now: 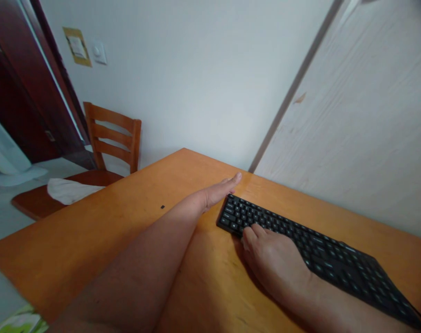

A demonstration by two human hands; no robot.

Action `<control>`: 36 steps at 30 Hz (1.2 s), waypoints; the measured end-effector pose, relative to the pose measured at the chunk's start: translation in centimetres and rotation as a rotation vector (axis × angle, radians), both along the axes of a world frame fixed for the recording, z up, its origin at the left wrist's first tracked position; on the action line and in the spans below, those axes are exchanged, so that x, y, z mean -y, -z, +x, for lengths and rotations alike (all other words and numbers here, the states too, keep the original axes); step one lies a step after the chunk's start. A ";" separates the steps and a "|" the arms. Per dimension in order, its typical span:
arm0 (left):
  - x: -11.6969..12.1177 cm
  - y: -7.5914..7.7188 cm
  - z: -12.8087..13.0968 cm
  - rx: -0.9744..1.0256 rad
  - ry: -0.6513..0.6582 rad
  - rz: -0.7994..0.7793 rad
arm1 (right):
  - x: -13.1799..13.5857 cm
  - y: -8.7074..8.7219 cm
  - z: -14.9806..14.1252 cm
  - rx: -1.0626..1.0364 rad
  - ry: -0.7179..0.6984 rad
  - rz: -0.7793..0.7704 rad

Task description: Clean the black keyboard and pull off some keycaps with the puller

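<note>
Along the far side of our wooden worktop [102,231], our black keyboard [330,263] lies angled, with open wood nearer us. Our left hand [217,194] lies flat just beside it, grip open; our right hand [276,263] rests on the keys, grip open, holding nothing.

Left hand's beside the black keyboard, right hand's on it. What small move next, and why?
Probably slide the left hand a little toward the end of the keyboard: it lies on the wooden table, just apart from it, while the right hand rests on the keys.
</note>
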State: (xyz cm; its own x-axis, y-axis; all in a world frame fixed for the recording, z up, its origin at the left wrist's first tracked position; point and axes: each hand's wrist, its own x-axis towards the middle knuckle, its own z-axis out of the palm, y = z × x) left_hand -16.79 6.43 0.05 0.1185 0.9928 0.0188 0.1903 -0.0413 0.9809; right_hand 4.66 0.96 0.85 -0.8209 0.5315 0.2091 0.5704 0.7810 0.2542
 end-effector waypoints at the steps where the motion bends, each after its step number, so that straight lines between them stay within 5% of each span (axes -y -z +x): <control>1: 0.1 -0.1 0.1 -0.007 -0.016 -0.011 | -0.1 0.0 1.2 -0.002 0.013 -0.028; 5: 0.3 -0.3 0.3 -0.025 -0.084 -0.055 | -0.2 -0.2 5.6 -0.122 0.103 -0.271; 10: 0.3 -0.6 0.2 -0.005 -0.147 -0.120 | -0.1 -1.1 8.9 -0.656 0.252 -1.169; 14: 0.4 -1.4 0.8 0.029 -0.148 -0.001 | -0.1 -2.2 10.0 -0.993 0.342 -1.512; 20: 0.8 -3.4 3.8 -0.018 -0.149 0.267 | -1.1 -2.7 9.9 -1.235 0.342 -1.624; 25: 2.6 -5.4 6.8 -0.164 0.112 0.300 | -2.4 -2.8 8.0 -1.321 0.298 -1.583; 28: 3.1 -5.2 7.5 -0.301 0.179 0.287 | -2.8 -3.3 6.9 -1.339 0.261 -1.533; 30: 2.7 -4.4 7.1 -0.406 0.046 0.345 | -2.9 -3.8 6.4 -1.312 0.227 -1.535; 33: 1.4 -3.4 5.4 -0.514 -0.350 0.451 | -3.1 -4.7 5.9 -1.281 0.178 -1.551; 36: 1.1 -3.6 4.7 -0.446 -0.431 0.428 | -3.6 -5.0 5.6 -1.312 0.187 -1.529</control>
State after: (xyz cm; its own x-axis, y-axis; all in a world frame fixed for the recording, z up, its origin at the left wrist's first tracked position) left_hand -12.11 5.38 3.67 -0.1918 0.8696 0.4550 0.6515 -0.2339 0.7217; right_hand 10.28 4.55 5.81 -0.5021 0.8590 -0.0995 -0.0931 -0.1681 -0.9814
